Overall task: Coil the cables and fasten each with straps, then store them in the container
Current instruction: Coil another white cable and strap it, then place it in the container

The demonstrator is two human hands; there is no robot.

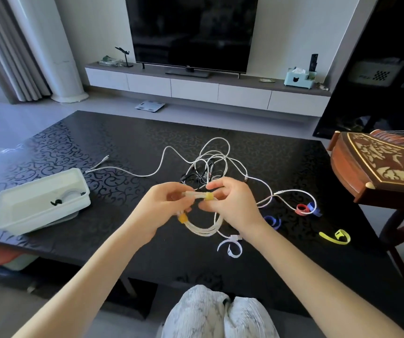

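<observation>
1. The tabletop (269, 167) is glossy black with a scrolling pattern. Beyond it, a dark television (191, 32) stands on a long white wall cabinet (196, 89), and a grey curtain (3, 50) hangs at the far left. A carved wooden stringed instrument (381, 164) sits at the right edge.
2. One white coiled cable (203, 229) is held above the tabletop between both hands; two yellow straps are on it, one (208, 196) at the top, one (183, 218) lower left.
3. The left hand (162, 206) has its grip pinched on the upper part of the coil; the right hand (230, 203) has its grip closed around the top yellow strap.
4. Behind the hands lies a tangle of loose cables (210, 164), white and dark; the count cannot be told.
5. Loose straps on the tabletop, five: one white (230, 248), two blue (273, 222) (314, 208), one red (302, 209), one yellow-green (337, 236).
6. One white container (25, 215) sits at the left, holding one coiled white cable (70, 195) with a dark strap.
</observation>
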